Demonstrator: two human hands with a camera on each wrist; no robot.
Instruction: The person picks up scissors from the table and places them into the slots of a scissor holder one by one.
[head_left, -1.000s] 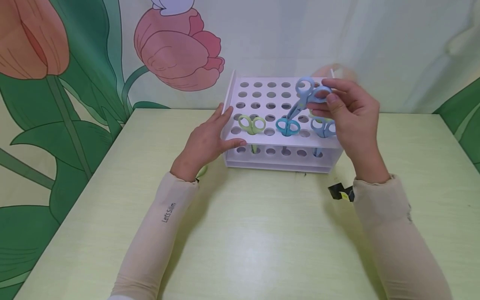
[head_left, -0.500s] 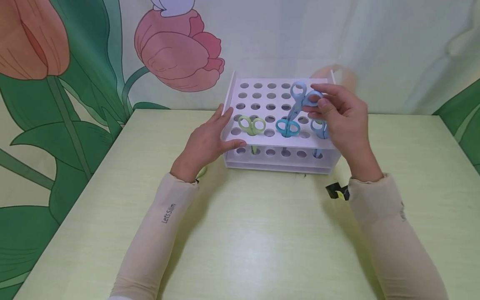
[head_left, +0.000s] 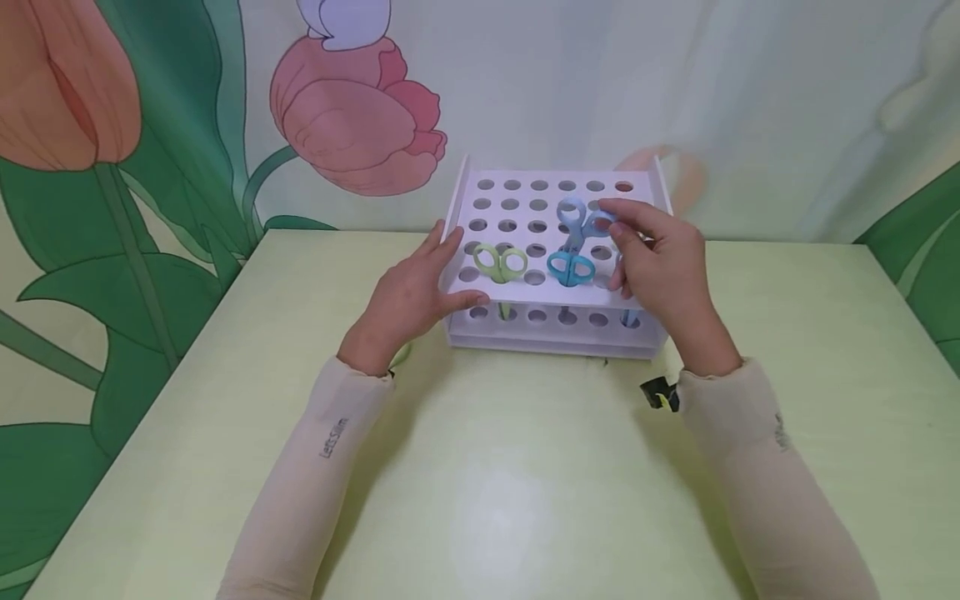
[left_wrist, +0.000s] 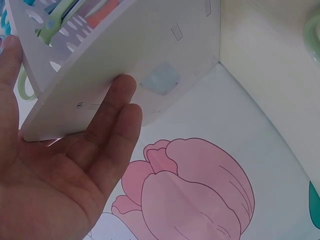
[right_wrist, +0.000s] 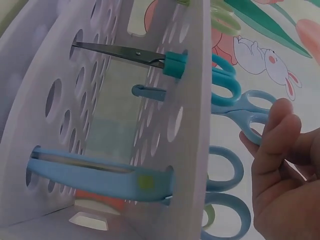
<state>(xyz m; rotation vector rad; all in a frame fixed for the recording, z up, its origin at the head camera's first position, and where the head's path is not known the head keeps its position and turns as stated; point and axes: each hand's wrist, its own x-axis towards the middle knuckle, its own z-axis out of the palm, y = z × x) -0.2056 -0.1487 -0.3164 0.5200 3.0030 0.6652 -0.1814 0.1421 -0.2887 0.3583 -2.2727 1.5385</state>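
A white rack (head_left: 517,295) with rows of round holes stands at the back of the table. My right hand (head_left: 667,262) pinches one handle loop of a pair of light blue scissors (head_left: 576,230). In the right wrist view, the tip of these scissors (right_wrist: 149,92) pokes through the rack's upper plate. Teal scissors (head_left: 572,269) and green scissors (head_left: 500,264) stand in front-row holes. More blue scissors (right_wrist: 100,170) stand at the right end, their handles behind my right hand in the head view. My left hand (head_left: 405,296) rests on the rack's left side, fingers straight, thumb at the front edge.
The pale table (head_left: 495,483) extends in front of the rack and to both sides. A flower-painted wall (head_left: 360,117) rises close behind. Another green loop (right_wrist: 209,216) shows behind the right-end blue scissors in the right wrist view.
My right hand has moved left and down, and the pinched blue scissors have dropped lower behind the teal ones. The left hand stays on the rack. The head view has shifted slightly.
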